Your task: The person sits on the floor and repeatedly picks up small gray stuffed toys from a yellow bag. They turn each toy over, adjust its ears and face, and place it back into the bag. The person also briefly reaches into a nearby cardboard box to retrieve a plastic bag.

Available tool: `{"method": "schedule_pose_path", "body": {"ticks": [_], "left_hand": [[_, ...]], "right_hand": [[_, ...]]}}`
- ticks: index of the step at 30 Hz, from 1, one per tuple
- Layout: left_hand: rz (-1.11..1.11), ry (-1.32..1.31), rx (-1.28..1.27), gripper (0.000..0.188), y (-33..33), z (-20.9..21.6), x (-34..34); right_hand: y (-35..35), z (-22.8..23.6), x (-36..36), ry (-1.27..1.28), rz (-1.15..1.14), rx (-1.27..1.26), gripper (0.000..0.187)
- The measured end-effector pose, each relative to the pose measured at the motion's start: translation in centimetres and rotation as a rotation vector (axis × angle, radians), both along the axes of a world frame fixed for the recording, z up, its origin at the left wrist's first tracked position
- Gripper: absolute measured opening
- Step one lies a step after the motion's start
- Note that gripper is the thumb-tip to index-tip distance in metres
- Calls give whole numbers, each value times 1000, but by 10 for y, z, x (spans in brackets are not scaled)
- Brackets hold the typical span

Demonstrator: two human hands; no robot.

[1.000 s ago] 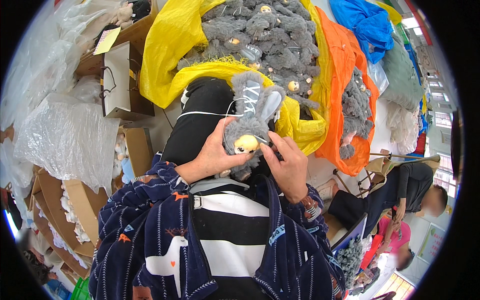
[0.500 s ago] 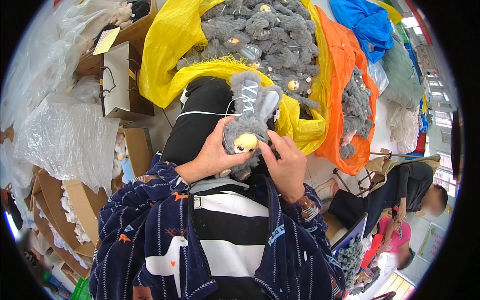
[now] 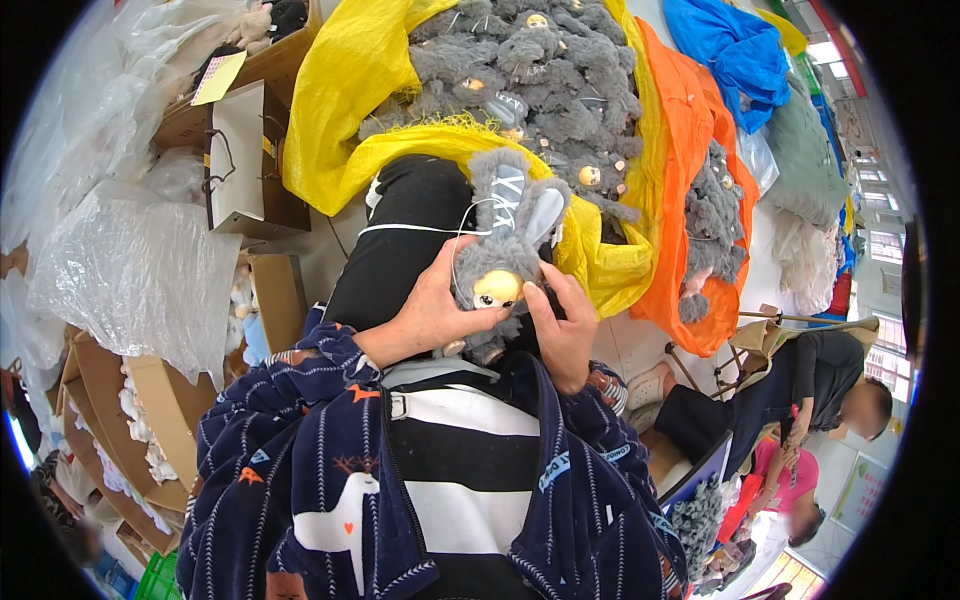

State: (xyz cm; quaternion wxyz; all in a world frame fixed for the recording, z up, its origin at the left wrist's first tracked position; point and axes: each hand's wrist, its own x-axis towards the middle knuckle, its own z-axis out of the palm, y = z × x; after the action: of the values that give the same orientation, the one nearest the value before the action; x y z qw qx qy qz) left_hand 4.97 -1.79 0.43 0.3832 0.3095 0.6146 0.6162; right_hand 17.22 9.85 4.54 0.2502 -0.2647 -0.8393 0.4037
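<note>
Over dark trousers point(image 3: 405, 205), the left hand point(image 3: 428, 312) holds a doll point(image 3: 503, 258).

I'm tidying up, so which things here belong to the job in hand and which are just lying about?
Job in hand: grey plush toy (left hand holding, right hand alongside); yellow sack, orange sack, both with similar toys.

Seemingly lying about: clear plastic sheeting; carrier bag.

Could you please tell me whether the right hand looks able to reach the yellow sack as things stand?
Probably yes: the left hand holds the gray plush toy, and the near fold of the yellow sack shows just beyond the right hand with nothing visible between, though depth is unclear.
</note>
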Motion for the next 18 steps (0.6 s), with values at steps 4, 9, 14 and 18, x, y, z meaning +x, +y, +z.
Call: {"method": "schedule_pose_path", "body": {"ticks": [4,9,14,18], "left_hand": [[-5,-15,11,77,0,1,0],[-5,-14,13,77,1,0,1],[-6,-29,9,77,1,0,1],[-5,-12,15,76,0,-1,1]], "right_hand": [[-1,15,3,-120,28,17,26],[3,22,2,-152,39,41,27],[6,21,3,-166,61,29,27],[10,25,2,-191,89,20,26]]}}
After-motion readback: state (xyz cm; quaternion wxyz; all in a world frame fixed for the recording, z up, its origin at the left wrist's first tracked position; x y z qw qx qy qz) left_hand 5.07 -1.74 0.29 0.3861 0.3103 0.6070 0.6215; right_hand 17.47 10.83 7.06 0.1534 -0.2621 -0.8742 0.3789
